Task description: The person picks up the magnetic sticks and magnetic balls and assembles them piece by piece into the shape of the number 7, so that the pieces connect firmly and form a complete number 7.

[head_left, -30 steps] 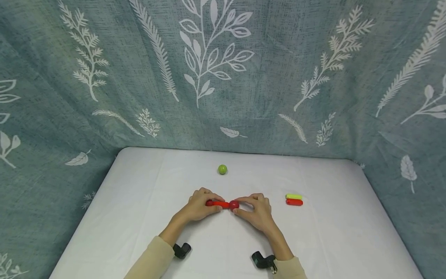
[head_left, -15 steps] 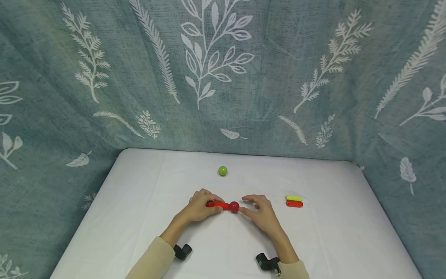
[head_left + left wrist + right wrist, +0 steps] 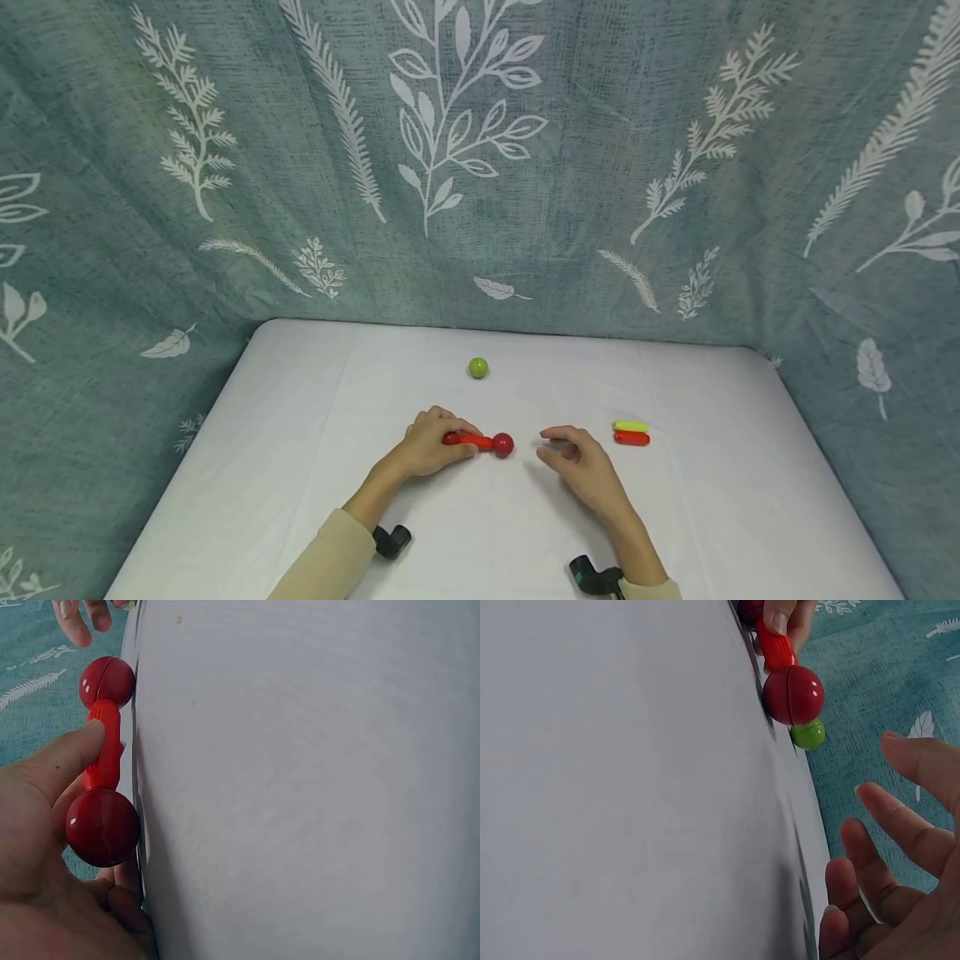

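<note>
Two dark red balls joined by a bright red rod form a dumbbell-like piece near the middle of the white table. My left hand (image 3: pixel 433 444) pinches the red rod (image 3: pixel 109 750) between thumb and fingers. One red ball (image 3: pixel 103 827) lies by the left palm; the other red ball (image 3: pixel 503 445) sticks out to the right. To the right of that ball, my right hand (image 3: pixel 581 464) hovers apart from it, fingers spread and loosely bent, holding nothing. In the right wrist view the far red ball (image 3: pixel 793 695) shows a seam.
A small green ball (image 3: pixel 478 367) rests farther back on the white table (image 3: pixel 360 375). Right of my right hand lie a yellow-green rod (image 3: pixel 631 426) and a second red rod (image 3: pixel 632 438), side by side. A patterned teal curtain (image 3: pixel 570 167) surrounds the table's back and sides.
My right hand let go of the right red ball and moved away to the right, its fingers parting. The left hand and the dumbbell-like piece stayed in place.
</note>
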A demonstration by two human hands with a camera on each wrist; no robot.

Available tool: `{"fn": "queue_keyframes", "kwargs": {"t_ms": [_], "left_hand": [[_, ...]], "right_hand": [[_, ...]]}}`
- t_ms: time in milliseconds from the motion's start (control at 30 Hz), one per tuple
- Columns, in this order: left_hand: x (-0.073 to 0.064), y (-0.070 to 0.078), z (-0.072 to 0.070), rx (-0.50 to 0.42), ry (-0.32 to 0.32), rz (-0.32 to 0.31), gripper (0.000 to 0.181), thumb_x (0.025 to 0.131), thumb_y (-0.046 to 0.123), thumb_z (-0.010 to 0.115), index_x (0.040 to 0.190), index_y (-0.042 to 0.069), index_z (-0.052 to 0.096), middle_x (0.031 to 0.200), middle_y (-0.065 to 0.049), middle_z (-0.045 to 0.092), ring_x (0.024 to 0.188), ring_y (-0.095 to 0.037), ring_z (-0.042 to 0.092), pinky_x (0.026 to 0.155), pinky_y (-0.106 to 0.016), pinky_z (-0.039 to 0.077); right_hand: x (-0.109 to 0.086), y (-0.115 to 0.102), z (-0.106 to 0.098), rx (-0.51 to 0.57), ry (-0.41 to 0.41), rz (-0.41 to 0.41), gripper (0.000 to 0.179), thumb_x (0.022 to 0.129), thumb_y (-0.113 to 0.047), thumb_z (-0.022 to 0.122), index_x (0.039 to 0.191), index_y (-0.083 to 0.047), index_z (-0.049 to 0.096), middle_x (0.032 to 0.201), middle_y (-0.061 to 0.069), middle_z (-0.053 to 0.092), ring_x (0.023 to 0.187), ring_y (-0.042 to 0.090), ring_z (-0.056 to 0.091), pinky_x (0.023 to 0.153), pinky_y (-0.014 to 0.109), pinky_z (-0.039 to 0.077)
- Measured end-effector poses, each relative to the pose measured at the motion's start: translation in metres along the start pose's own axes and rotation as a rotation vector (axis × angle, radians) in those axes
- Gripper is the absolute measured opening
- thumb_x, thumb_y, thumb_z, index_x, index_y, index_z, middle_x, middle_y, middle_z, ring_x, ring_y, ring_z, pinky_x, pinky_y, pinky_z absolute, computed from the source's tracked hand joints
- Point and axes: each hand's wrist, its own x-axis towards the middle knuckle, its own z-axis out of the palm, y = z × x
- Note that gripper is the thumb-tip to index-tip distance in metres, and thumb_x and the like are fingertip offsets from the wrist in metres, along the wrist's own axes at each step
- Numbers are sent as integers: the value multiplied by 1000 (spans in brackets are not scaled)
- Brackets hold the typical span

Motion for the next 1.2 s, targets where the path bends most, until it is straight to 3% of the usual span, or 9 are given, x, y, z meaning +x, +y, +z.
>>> {"fn": "queue_keyframes", "kwargs": {"t_ms": [300,733,933,1067,1200], "left_hand": [[0,-1,0,4,1,-2,20,91,38,74,110,32,76,110,1,54,104,-21,44,83,-43,36],[1,-1,0,22,-7,-2,23,91,39,73,113,31,75,112,0,54,105,-22,43,83,-43,35],[0,0,0,12,-5,-7,21,91,38,73,111,32,75,111,0,54,104,-22,43,82,-43,36],[0,0,0,4,-5,-7,21,91,38,73,111,32,75,111,0,54,104,-22,43,83,-43,36],[0,0,0,4,-1,-8,22,91,37,73,111,31,75,111,0,53,105,-22,44,83,-44,36]], "right_hand": [[-9,8,-23,-7,38,27,32,89,-26,78,118,-13,71,114,7,65,94,22,53,72,32,46],[-16,30,-78,-103,141,49,44,95,-38,70,124,-6,66,119,14,56,102,22,48,80,32,43],[-11,46,-97,-143,233,99,40,95,-33,71,123,-4,67,116,18,53,96,23,45,71,32,40],[-7,57,-104,-150,224,120,41,95,-30,71,125,-3,66,116,20,50,89,24,38,65,33,36],[-3,61,-105,-121,186,148,44,96,-32,69,129,-4,64,130,21,50,100,26,41,70,34,38]]}}
